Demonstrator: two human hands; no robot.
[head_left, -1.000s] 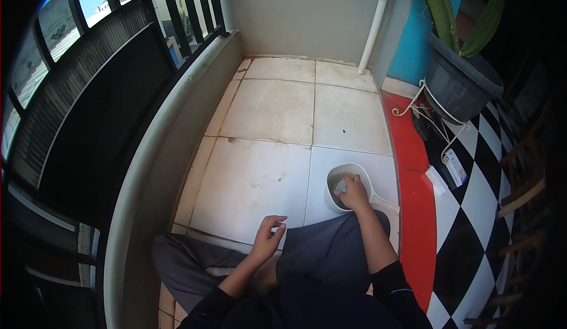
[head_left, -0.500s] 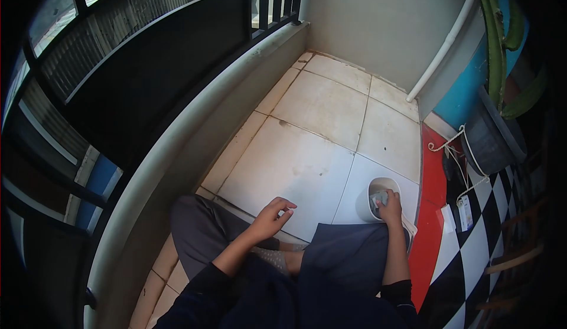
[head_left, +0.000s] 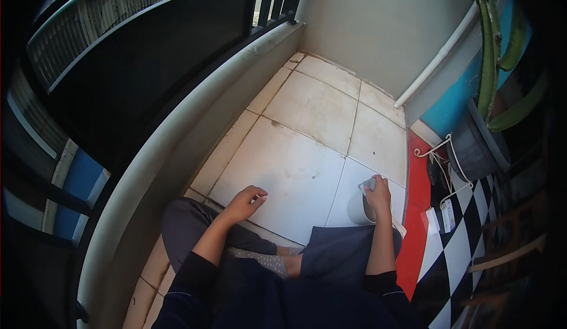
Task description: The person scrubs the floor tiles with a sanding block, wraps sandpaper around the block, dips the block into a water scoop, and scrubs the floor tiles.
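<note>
My right hand (head_left: 378, 196) has its fingers closed on a grey-green cloth (head_left: 369, 183), bunched and partly hidden by the fingers. It is above a white bucket (head_left: 357, 209) that stands on the tiles by my right knee; the hand and forearm hide much of its opening. My left hand (head_left: 242, 204) hovers over the white tiled floor (head_left: 289, 178) near my left knee, palm down. Its fingers are loosely bent and apart from the thumb, holding nothing.
Along the left runs a low wall (head_left: 171, 134) topped by a black railing. A potted cactus (head_left: 478, 137) and a white metal stand are at the right, beside a red strip (head_left: 417, 205) and black-and-white checkered floor. A white pipe (head_left: 437, 57) slants down the back wall.
My right hand has lifted the cloth up out of the bucket. My left hand has shifted slightly left and up, still holding nothing. The view has turned a little.
</note>
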